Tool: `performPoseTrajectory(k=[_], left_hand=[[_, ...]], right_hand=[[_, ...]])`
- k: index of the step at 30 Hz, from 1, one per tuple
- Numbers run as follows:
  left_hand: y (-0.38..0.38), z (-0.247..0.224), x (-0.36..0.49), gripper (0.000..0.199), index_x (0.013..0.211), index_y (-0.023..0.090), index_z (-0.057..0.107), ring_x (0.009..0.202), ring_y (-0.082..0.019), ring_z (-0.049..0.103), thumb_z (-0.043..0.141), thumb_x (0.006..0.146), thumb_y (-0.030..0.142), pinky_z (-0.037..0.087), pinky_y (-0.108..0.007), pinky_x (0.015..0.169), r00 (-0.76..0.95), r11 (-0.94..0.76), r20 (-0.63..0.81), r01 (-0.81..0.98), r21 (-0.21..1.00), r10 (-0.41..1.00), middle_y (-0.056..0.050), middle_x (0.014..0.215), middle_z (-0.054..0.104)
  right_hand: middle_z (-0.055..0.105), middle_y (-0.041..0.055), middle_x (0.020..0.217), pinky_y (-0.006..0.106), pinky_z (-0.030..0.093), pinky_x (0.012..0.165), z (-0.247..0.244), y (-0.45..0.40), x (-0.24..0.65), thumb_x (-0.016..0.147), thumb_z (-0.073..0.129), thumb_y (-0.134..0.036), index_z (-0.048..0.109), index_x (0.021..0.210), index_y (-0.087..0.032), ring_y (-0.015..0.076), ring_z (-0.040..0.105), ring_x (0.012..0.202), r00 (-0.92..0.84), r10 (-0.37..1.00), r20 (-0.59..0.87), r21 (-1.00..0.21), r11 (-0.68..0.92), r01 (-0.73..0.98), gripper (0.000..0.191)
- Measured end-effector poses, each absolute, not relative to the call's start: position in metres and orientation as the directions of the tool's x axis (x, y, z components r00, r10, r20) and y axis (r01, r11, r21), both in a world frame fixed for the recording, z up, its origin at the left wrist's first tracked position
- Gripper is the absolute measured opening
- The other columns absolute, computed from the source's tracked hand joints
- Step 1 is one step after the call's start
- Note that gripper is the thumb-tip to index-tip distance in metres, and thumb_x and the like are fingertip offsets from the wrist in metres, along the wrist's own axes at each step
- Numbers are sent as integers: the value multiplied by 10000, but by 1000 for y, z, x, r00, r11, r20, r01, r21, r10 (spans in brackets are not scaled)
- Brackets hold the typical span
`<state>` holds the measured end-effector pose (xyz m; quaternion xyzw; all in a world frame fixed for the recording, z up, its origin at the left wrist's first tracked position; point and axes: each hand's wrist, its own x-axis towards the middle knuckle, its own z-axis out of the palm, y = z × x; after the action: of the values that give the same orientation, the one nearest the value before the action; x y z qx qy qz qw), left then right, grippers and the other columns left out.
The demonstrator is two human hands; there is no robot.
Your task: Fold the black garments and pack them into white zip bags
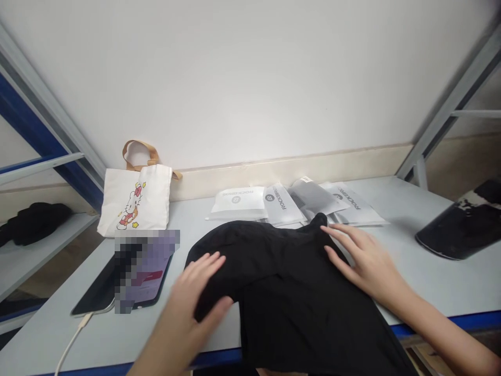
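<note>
A black cloth garment [285,292] lies crumpled across the front of the white table [403,214], its lower part hanging over the blue front edge. My left hand [195,297] rests flat on its left side with the fingers spread. My right hand [364,261] lies on its right edge, fingers apart and pointing toward a raised fold. Neither hand grips the cloth. Just behind the garment lie several translucent and white ROCKBROS packets [282,205], partly overlapping one another.
A screen-lit smartphone [148,277] with a white charging cable [74,339] lies left of the garment. Behind it stands a cartoon-printed canvas tote bag [135,201]. A glossy black object [462,224] sits at the right table edge. Blue shelf uprights flank the table.
</note>
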<state>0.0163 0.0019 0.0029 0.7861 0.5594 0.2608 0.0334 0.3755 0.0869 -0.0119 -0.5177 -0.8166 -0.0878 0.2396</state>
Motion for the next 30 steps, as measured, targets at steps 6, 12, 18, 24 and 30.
performPoseTrajectory(k=[6, 12, 18, 24, 30], left_hand=[[-2, -22, 55, 764, 1458, 292, 180, 1330, -354, 316, 503, 819, 562, 276, -632, 1034, 439, -468, 183, 869, 164, 880, -72, 1476, 305], [-15, -17, 3, 693, 1431, 320, 271, 1296, -307, 394, 568, 809, 392, 422, -505, 994, 383, -422, 246, 897, 134, 891, -43, 1447, 375], [-26, -11, -32, 570, 1283, 317, 490, 1036, -195, 623, 452, 757, 102, 558, -276, 803, 386, -441, 292, 884, 153, 875, -20, 1218, 610], [7, 13, -24, 323, 870, 265, 628, 982, -226, 597, 407, 757, 58, 514, -368, 796, 396, -470, 496, 882, 28, 772, -21, 1079, 649], [40, 63, 68, 495, 1325, 225, 385, 1275, -238, 408, 518, 850, 183, 355, -428, 1052, 363, -608, 760, 792, 54, 540, -101, 1380, 445]], right_hand=[[285, 42, 1502, 497, 213, 1119, -12, 97, 367, 875, 374, -586, 263, 1445, -289, 268, 207, 1384, -442, 889, 121, -191, 458, 868, 652], [214, 17, 1525, 502, 124, 1138, -13, 98, 375, 866, 365, -611, 228, 1452, -314, 248, 125, 1401, -455, 886, 86, -229, 462, 857, 672], [223, 14, 1523, 489, 115, 1143, -12, 96, 375, 863, 375, -608, 247, 1447, -311, 245, 130, 1401, -456, 885, 96, -232, 465, 854, 668], [246, 23, 1516, 499, 124, 1138, -15, 97, 376, 862, 383, -602, 262, 1443, -307, 248, 145, 1398, -459, 881, 111, -249, 472, 846, 662], [271, 42, 1507, 496, 127, 1138, -9, 93, 373, 863, 380, -605, 295, 1432, -288, 239, 152, 1399, -448, 888, 107, -262, 460, 849, 657]])
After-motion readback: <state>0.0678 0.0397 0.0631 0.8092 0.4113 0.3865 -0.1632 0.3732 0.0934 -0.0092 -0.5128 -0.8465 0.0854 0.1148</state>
